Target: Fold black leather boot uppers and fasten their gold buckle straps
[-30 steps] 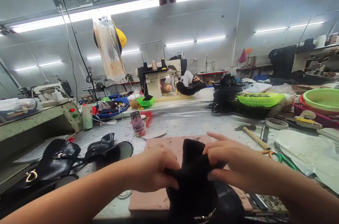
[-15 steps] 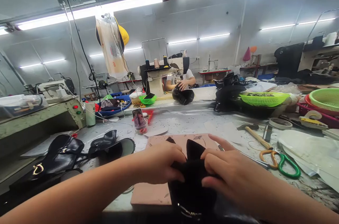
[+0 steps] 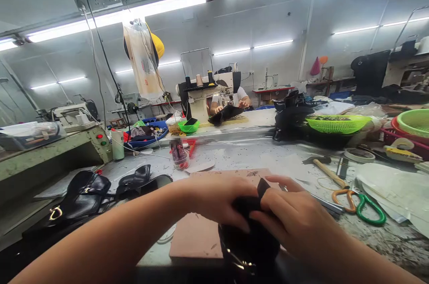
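Both hands are on a black boot upper with a shiny metal trim low on its front. My left hand is closed over its upper edge from the left, the thumb along the near side. From the right, my right hand pinches the same edge, and a dark pointed tip sticks up beside its fingers. Under the upper lies a pinkish board on the work table. Left of my forearm rest more black boot uppers with gold buckles. The upper's inside and lower end are hidden or dark.
Scissors with orange and green handles and a hammer lie to the right. A phone leans on a clear cup ahead. Across the table, a person handles a black piece at a sewing machine. A green basket stands right.
My left hand has moved right, toward my right hand, and turned over the upper's edge. Less of the pointed tip shows. The co-worker's black piece has been turned and spread flatter.
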The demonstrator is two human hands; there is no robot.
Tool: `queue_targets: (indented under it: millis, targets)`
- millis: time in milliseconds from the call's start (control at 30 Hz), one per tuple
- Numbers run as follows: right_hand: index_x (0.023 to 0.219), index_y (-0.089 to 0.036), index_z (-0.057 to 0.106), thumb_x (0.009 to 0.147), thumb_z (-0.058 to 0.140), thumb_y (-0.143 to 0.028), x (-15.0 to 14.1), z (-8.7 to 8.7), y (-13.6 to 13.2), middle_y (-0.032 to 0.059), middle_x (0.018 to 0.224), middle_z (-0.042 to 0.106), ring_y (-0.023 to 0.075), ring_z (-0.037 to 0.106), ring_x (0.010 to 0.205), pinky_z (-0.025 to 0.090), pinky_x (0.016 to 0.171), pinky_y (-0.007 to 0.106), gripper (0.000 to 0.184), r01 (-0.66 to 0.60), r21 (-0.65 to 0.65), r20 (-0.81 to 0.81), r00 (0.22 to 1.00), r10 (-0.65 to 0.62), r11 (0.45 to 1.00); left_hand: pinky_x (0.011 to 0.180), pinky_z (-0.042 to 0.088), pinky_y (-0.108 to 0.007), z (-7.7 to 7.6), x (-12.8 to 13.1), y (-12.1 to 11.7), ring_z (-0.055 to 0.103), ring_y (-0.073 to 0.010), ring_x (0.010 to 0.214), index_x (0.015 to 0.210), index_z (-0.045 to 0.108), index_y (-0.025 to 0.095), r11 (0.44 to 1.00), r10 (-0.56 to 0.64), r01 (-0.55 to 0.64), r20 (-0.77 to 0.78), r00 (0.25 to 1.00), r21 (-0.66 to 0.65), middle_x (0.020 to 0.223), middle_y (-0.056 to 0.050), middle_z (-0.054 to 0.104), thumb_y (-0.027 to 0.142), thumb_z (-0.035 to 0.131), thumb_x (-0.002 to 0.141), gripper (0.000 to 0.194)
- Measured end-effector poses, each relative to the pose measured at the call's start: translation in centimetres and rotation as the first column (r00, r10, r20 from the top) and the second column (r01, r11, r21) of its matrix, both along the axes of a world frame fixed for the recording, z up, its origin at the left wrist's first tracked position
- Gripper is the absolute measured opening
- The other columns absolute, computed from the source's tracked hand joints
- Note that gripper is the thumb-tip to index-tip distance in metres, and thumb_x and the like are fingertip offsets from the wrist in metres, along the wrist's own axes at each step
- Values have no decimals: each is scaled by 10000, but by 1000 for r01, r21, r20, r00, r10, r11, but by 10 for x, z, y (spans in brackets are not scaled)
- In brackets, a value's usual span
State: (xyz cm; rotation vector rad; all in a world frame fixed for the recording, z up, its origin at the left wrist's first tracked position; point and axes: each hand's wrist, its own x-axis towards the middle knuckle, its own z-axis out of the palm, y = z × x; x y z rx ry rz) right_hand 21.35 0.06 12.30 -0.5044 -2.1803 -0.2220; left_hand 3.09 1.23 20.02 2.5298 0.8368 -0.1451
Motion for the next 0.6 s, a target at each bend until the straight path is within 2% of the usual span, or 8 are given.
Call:
queue_targets:
  millis: [67, 133, 167, 233, 333, 433, 500, 600]
  targets:
    - [685, -210, 473, 852, 511, -242, 10, 8, 5, -7, 667, 601, 156, 586, 643, 445, 865, 414, 174, -27, -154, 86, 995, 41, 988, 693, 408, -220, 0, 2, 1, 528, -141, 783, 833, 601, 175, 998, 3, -12, 136, 991, 59, 821, 6, 570, 148, 673, 718, 139]
    - [682, -213, 493, 816, 579, -281, 23, 16, 12, 33, 908, 636, 203, 587, 910, 393, 941, 436, 173, -50, -325, 208, 970, 123, 944, 685, 399, -199, -2, -1, 3, 516, -118, 748, 743, 601, 156, 998, 35, -44, 184, 982, 48, 770, 18, 546, 115, 677, 711, 92]
    - [677, -213, 495, 811, 588, -285, 28, 20, 16, 33, 972, 625, 206, 569, 965, 382, 955, 433, 178, -53, -391, 255, 953, 163, 919, 672, 395, -194, -3, -3, 4, 506, -110, 726, 724, 599, 150, 998, 57, -64, 185, 981, 28, 741, 27, 527, 113, 692, 697, 104]
    - [671, -212, 487, 831, 553, -255, 35, 23, 21, 21, 917, 619, 189, 574, 918, 433, 894, 392, 178, -43, -466, 293, 935, 200, 884, 650, 389, -189, -7, -9, 6, 484, -100, 697, 723, 599, 146, 997, 83, -81, 167, 982, -21, 700, 41, 487, 111, 698, 692, 110]
    - [678, -212, 476, 835, 516, -203, 35, 22, 23, 14, 820, 601, 181, 572, 840, 487, 741, 324, 163, -24, -488, 276, 944, 181, 872, 651, 389, -185, -10, -15, 9, 477, -99, 712, 764, 599, 149, 996, 50, -40, 129, 990, -79, 716, 44, 478, 106, 664, 722, 88]
    - [660, -205, 457, 832, 504, -186, 30, 19, 20, 52, 1042, 606, 218, 538, 1015, 469, 782, 347, 180, -16, -446, 264, 953, 149, 895, 695, 402, -194, -6, -14, 12, 503, -111, 775, 897, 593, 149, 986, -2, 9, 42, 999, -165, 800, 33, 526, 55, 603, 743, 181]
    - [644, -204, 437, 829, 489, -172, 26, 17, 18, 61, 1071, 610, 230, 516, 1075, 454, 808, 357, 195, -29, -418, 257, 955, 148, 908, 749, 409, -209, -1, -10, 15, 520, -126, 844, 1006, 567, 143, 974, -33, 28, -17, 999, -226, 883, 18, 559, 15, 571, 735, 300]
    - [629, -208, 414, 820, 445, -150, 19, 15, 16, 42, 740, 630, 201, 596, 816, 468, 719, 335, 202, -8, -343, 202, 976, 82, 939, 797, 411, -224, 7, 0, 20, 528, -140, 919, 1116, 520, 168, 979, -45, 35, -48, 998, -200, 988, 9, 577, -18, 550, 705, 453]
